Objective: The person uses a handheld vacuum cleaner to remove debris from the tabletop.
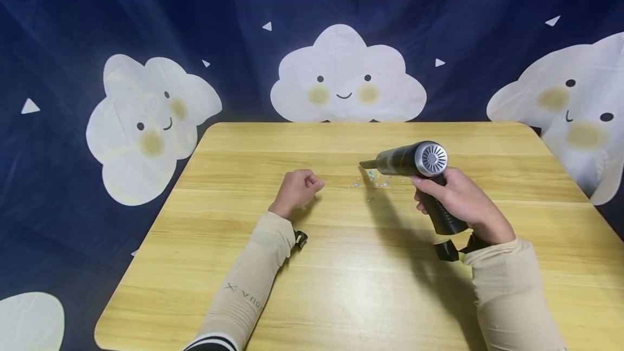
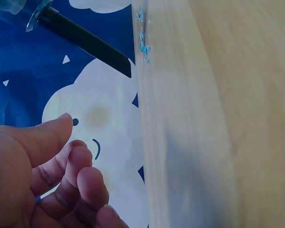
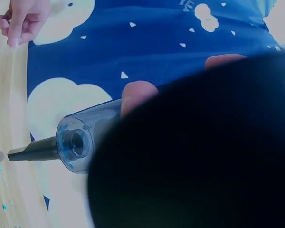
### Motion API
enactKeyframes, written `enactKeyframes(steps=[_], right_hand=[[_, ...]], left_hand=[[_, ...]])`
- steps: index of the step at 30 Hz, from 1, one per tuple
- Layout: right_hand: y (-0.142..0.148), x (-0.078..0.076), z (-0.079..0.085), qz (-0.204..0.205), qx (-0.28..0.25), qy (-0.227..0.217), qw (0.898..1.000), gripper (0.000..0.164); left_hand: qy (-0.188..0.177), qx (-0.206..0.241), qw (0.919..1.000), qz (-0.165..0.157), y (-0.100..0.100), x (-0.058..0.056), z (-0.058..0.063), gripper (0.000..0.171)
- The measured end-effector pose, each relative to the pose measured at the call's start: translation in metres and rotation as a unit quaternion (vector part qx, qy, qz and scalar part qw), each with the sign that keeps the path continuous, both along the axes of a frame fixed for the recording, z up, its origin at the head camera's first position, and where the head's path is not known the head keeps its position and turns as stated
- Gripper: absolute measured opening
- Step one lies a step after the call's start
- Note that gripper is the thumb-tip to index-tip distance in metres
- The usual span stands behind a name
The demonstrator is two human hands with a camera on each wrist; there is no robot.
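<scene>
My right hand (image 1: 465, 205) grips the handle of a black and grey handheld vacuum cleaner (image 1: 402, 161). Its narrow nozzle (image 3: 34, 150) points left and down towards small blue and pale scraps (image 1: 371, 176) scattered on the table. In the right wrist view the clear dust cup (image 3: 76, 140) shows, while the dark handle end blocks much of that view. To the left of the scraps, my left hand (image 1: 296, 188) is held loosely curled with nothing in it. The left wrist view shows its fingers (image 2: 78, 164) bent, apart from the nozzle.
A light wooden table (image 1: 336, 286) with rounded corners lies under both hands. Behind it hangs a dark blue curtain (image 1: 234, 15) printed with smiling clouds and white triangles. Dark wrist devices (image 1: 300, 239) are strapped at both forearms.
</scene>
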State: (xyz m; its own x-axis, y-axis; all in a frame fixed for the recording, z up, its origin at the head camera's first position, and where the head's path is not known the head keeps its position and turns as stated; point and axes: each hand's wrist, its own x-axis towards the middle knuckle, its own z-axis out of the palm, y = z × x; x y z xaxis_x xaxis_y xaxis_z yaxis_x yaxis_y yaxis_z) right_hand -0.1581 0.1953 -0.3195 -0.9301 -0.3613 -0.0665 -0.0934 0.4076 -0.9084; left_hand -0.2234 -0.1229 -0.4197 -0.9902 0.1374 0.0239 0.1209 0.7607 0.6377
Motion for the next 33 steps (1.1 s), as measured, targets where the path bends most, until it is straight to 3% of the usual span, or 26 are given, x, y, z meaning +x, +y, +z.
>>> enactKeyframes(steps=[12,25,33], right_hand=[[0.006,0.002,0.004,-0.02,0.028,0.015,0.999,0.033],[0.011,0.005,0.007,-0.026,0.01,-0.004,1.0,0.036],[0.015,0.005,0.009,-0.041,0.042,0.008,0.998,0.039]], left_hand=[[-0.004,-0.003,1.0,-0.005,0.0,0.0,-0.002,0.022],[-0.003,-0.004,1.0,-0.009,0.001,0.0,-0.003,0.023],[-0.012,-0.008,0.9999,-0.005,0.001,-0.001,-0.003,0.023]])
